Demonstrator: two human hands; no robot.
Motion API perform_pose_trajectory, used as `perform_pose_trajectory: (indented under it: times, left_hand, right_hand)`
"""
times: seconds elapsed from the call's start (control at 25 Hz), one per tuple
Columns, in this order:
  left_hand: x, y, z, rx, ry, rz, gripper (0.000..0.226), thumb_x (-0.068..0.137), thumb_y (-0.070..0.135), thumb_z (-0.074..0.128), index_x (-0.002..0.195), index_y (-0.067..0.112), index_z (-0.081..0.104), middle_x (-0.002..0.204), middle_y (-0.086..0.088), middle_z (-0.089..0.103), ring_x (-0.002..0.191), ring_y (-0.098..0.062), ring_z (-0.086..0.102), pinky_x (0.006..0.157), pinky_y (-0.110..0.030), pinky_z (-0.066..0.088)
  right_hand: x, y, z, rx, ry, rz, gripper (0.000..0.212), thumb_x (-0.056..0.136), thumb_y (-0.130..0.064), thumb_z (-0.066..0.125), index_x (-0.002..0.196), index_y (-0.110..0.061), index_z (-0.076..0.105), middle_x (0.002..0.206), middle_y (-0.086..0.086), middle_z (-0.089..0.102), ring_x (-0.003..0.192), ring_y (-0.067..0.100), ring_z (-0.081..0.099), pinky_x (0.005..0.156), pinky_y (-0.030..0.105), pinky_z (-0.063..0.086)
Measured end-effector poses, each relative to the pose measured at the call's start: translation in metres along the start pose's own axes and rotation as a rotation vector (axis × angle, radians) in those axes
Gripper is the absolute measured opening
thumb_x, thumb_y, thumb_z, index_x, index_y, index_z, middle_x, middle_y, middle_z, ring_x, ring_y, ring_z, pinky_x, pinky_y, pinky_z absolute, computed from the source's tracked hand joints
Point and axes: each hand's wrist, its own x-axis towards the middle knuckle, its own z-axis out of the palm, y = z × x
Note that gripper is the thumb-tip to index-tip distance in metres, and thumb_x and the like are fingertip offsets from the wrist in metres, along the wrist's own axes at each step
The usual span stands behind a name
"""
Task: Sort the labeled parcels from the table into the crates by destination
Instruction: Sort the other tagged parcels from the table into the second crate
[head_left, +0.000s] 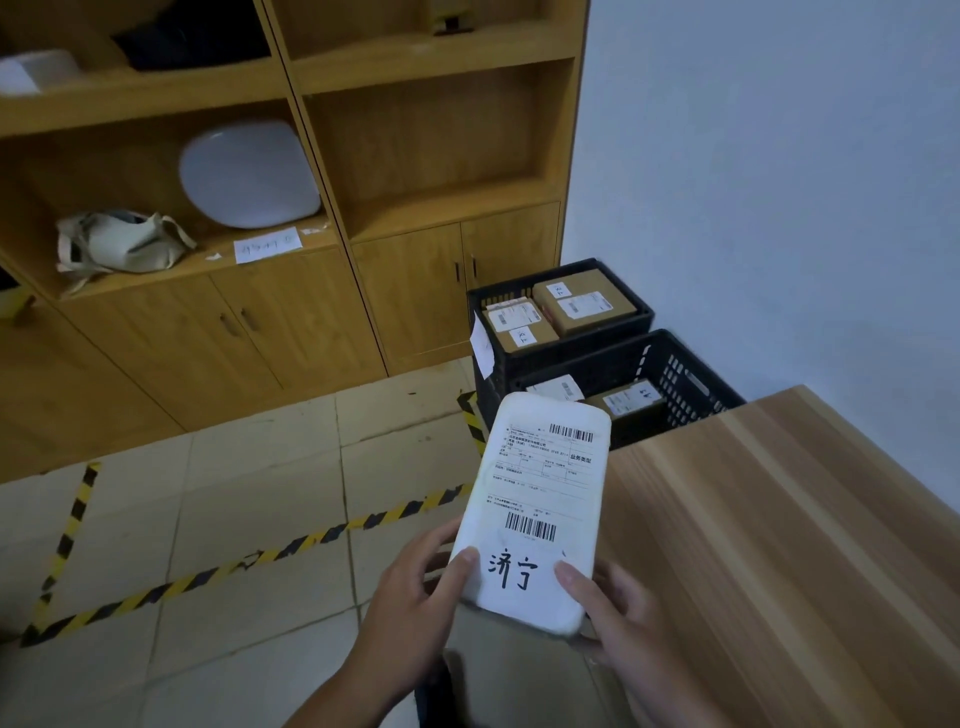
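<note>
1. While I hold the white parcel (530, 509) up in front of me, both hands have it by the lower end. The left hand (410, 613) curls round the left edge with the thumb on top, and the right hand (618, 618) grips the right edge in the same way.
2. The parcel is in the air with its label up, over the floor and just beside the near corner of the desk (779, 545). Handwritten characters stand under the lower barcode.
3. At about one o'clock from the parcel stand two black crates. The far crate (550, 356) holds two brown boxes (584, 301), and the near crate (685, 379) shows two more labeled parcels (631, 402).
4. I judge that at least four parcels are sorted, and that this one is not yet placed.
5. Only a part of the desk shows, at three o'clock, so I cannot tell how many parcels remain.
</note>
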Motion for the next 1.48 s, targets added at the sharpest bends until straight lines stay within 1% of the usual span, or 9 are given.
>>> perform_pose_trajectory:
  times: [0.16, 0.28, 0.48, 0.68, 0.84, 1.12, 1.28, 1.4, 1.48]
  left_hand:
    - [0.082, 0.002, -0.022, -0.026, -0.043, 0.009, 0.026, 0.1, 0.038, 0.053, 0.123, 0.045, 0.063, 0.118, 0.024, 0.068, 0.11, 0.001, 0.063, 0.077, -0.011, 0.051]
    - [0.155, 0.002, -0.046, -0.034, -0.078, 0.001, 0.028, 0.099, 0.043, 0.054, 0.125, 0.046, 0.061, 0.121, 0.022, 0.067, 0.113, 0.001, 0.062, 0.079, -0.014, 0.052]
    - [0.266, 0.011, -0.085, -0.036, -0.18, 0.003, 0.026, 0.097, 0.045, 0.056, 0.122, 0.048, 0.063, 0.118, 0.024, 0.067, 0.106, 0.005, 0.063, 0.075, -0.012, 0.05]
    - [0.359, 0.021, -0.093, 0.018, -0.322, -0.005, 0.027, 0.096, 0.053, 0.056, 0.122, 0.053, 0.062, 0.12, 0.029, 0.064, 0.107, 0.006, 0.062, 0.082, -0.018, 0.05]
    - [0.436, 0.028, -0.069, 0.037, -0.442, -0.045, 0.031, 0.092, 0.063, 0.056, 0.122, 0.06, 0.058, 0.121, 0.029, 0.064, 0.108, 0.007, 0.061, 0.09, -0.029, 0.052]
    - [0.56, 0.063, -0.003, 0.131, -0.602, -0.09, 0.054, 0.07, 0.082, 0.057, 0.12, 0.063, 0.057, 0.117, 0.03, 0.066, 0.104, 0.008, 0.064, 0.082, -0.02, 0.052]
    - [0.613, 0.072, 0.045, 0.154, -0.699, -0.086, 0.045, 0.07, 0.077, 0.059, 0.114, 0.064, 0.061, 0.114, 0.03, 0.067, 0.101, 0.01, 0.064, 0.073, -0.015, 0.055]
    - [0.645, 0.067, 0.086, 0.139, -0.796, -0.123, 0.028, 0.081, 0.062, 0.065, 0.109, 0.062, 0.065, 0.111, 0.024, 0.071, 0.098, 0.005, 0.068, 0.07, -0.014, 0.056]
    - [0.667, 0.057, 0.116, 0.16, -0.863, -0.126, 0.03, 0.082, 0.063, 0.069, 0.112, 0.059, 0.065, 0.112, 0.019, 0.073, 0.1, 0.001, 0.069, 0.074, -0.018, 0.058]
  right_hand:
    - [0.07, -0.03, 0.021, 0.001, 0.033, -0.004, 0.069, 0.06, -0.052, 0.083, 0.122, -0.024, 0.07, 0.111, -0.004, 0.078, 0.103, 0.016, 0.074, 0.09, 0.056, 0.059]
    - [0.13, -0.053, 0.045, 0.016, 0.087, 0.003, 0.068, 0.059, -0.05, 0.082, 0.12, -0.023, 0.07, 0.109, -0.003, 0.078, 0.101, 0.015, 0.075, 0.084, 0.049, 0.063]
    - [0.214, -0.09, 0.083, 0.09, 0.207, 0.052, 0.041, 0.083, -0.034, 0.079, 0.121, -0.025, 0.069, 0.101, -0.008, 0.079, 0.087, 0.008, 0.076, 0.064, 0.031, 0.062]
    - [0.277, -0.113, 0.092, 0.174, 0.323, 0.103, 0.041, 0.079, -0.037, 0.082, 0.116, -0.022, 0.073, 0.101, -0.006, 0.08, 0.088, 0.009, 0.076, 0.069, 0.035, 0.063]
    - [0.332, -0.123, 0.074, 0.263, 0.416, 0.122, 0.041, 0.076, -0.039, 0.084, 0.113, -0.025, 0.073, 0.099, -0.008, 0.08, 0.087, 0.008, 0.076, 0.064, 0.03, 0.062]
    - [0.426, -0.148, 0.022, 0.437, 0.537, 0.144, 0.039, 0.081, -0.032, 0.082, 0.116, -0.02, 0.072, 0.098, -0.006, 0.08, 0.085, 0.008, 0.077, 0.062, 0.027, 0.06]
    - [0.453, -0.16, -0.01, 0.49, 0.63, 0.129, 0.034, 0.083, -0.027, 0.081, 0.115, -0.02, 0.071, 0.093, -0.01, 0.08, 0.077, 0.004, 0.075, 0.053, 0.019, 0.057]
    - [0.468, -0.159, -0.032, 0.501, 0.7, 0.1, 0.041, 0.08, -0.034, 0.081, 0.118, -0.024, 0.071, 0.1, -0.01, 0.079, 0.088, 0.006, 0.076, 0.061, 0.019, 0.058]
    - [0.48, -0.154, -0.048, 0.499, 0.75, 0.088, 0.052, 0.071, -0.043, 0.081, 0.119, -0.024, 0.071, 0.105, -0.008, 0.079, 0.095, 0.009, 0.076, 0.067, 0.021, 0.06]
